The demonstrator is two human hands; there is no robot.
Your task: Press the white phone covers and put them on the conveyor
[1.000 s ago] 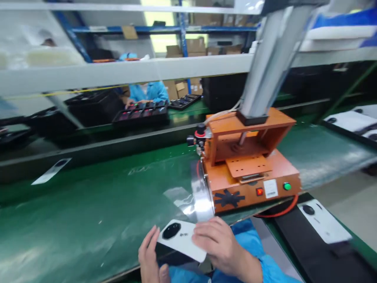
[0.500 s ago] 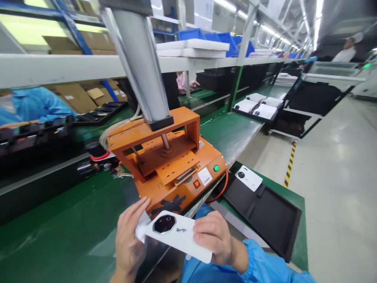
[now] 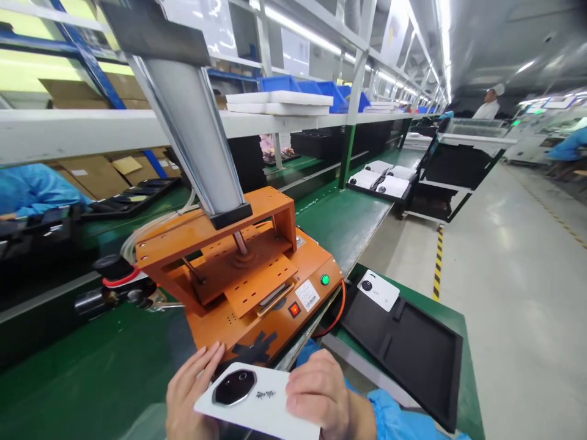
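Note:
My right hand grips the right end of a white phone back cover, thumb and fingers closed over it. The cover has a dark octagonal camera window at its left end and small black lettering in the middle. Behind that left end is my left hand, its fingers stretched out side by side toward the front of an orange press. The cover hides its thumb and part of the palm, and whatever may be there. The press carries a lit green button and a red switch.
A second white cover lies at the far end of a black tray to my right. Farther along the green bench is another tray with several white covers. A valve with hoses stands left of the press. A cart stands beyond.
Both hands and the cover have moved down and slightly left in view. The crumpled white material seen by my left hand earlier is out of sight. The view has shifted.

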